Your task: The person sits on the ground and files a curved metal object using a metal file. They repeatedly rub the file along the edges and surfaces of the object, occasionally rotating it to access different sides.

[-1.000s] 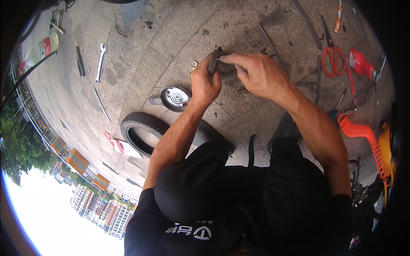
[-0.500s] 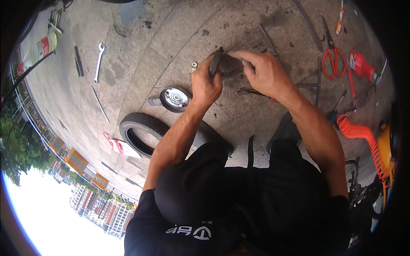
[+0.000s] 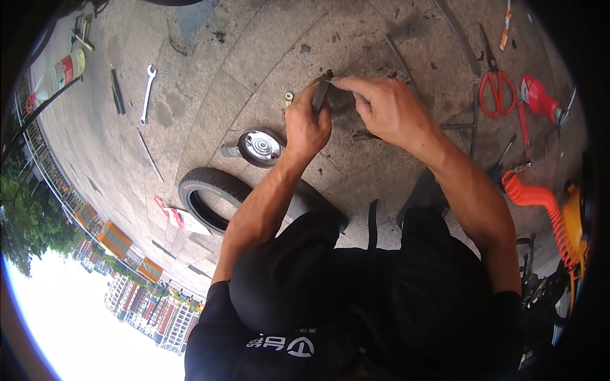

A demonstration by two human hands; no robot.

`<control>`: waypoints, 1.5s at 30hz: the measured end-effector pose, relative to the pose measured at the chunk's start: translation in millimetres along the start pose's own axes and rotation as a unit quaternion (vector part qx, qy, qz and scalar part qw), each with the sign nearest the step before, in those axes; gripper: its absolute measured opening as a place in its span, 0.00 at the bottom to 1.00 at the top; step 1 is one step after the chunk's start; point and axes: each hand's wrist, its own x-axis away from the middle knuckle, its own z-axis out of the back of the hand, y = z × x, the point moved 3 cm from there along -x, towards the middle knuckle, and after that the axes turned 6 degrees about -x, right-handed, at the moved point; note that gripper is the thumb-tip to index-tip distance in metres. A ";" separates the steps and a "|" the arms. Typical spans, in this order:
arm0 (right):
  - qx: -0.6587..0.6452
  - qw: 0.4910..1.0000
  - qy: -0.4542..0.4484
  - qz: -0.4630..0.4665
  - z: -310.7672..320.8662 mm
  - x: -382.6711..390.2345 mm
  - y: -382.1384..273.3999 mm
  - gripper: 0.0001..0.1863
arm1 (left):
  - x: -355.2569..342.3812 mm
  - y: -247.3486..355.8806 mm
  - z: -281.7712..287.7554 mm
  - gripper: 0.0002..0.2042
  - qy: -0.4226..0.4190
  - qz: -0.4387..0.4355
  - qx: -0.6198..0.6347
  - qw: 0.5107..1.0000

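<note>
Between the thumb and fingers of my left hand [image 3: 307, 130] is a flat dark strip [image 3: 320, 96], rubber-like, its end pointing up and away from me. My right hand [image 3: 397, 114] is bent with its forefinger and thumb drawn in, the forefinger tip at the strip's far end. Whatever lies in those right fingertips is too small to make out. A small brass-coloured fitting [image 3: 289, 96] sits on the paving left of my left hand. Nearer to me lies a round metal brake part [image 3: 260, 146], and below it a black tyre [image 3: 213, 193], partly hidden by my left forearm.
To the left lie a spanner [image 3: 147, 95], a dark-handled tool [image 3: 116, 92] and a thin rod [image 3: 150, 155]. Red-handled scissors [image 3: 497, 95], a red container or tool [image 3: 539, 96] and a coiled orange hose [image 3: 534, 197] are at the right. A dark strip [image 3: 459, 37] lies beyond.
My right hand has shifted left and slightly nearer, bringing its forefinger to the end of the strip. The left hand keeps its hold and has hardly moved.
</note>
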 end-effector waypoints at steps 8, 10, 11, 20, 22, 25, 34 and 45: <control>0.015 0.998 -0.047 -0.025 1.8 5.2 -14.5 0.20 | -2.2 3.3 0.5 0.15 -0.028 0.044 -0.001 0.999; 0.024 0.990 -0.135 -0.035 -4.0 5.8 -17.1 0.21 | -5.3 4.5 0.3 0.15 -0.015 0.027 0.012 0.999; 0.023 0.998 -0.054 -0.013 0.1 4.4 -18.7 0.21 | -6.5 5.1 0.5 0.15 -0.003 0.015 0.022 1.000; 0.013 1.000 -0.003 0.015 -2.8 4.0 -10.9 0.21 | -9.3 3.9 -0.9 0.15 -0.040 0.051 -0.009 0.998; 0.027 0.999 0.030 0.012 -0.1 1.3 -9.1 0.21 | -9.2 4.5 -0.3 0.14 -0.051 0.066 -0.014 0.996; 0.055 0.996 -0.062 -0.024 -1.5 2.3 -6.9 0.21 | -11.0 5.6 -1.3 0.14 -0.060 0.073 -0.012 0.995; 0.015 1.000 0.017 -0.007 9.4 -1.4 -1.2 0.20 | -19.0 14.0 2.1 0.13 -0.083 0.087 -0.006 0.993; -0.046 0.994 0.096 0.011 25.7 5.9 -10.8 0.19 | -17.9 24.9 15.0 0.17 -0.144 0.296 0.488 0.808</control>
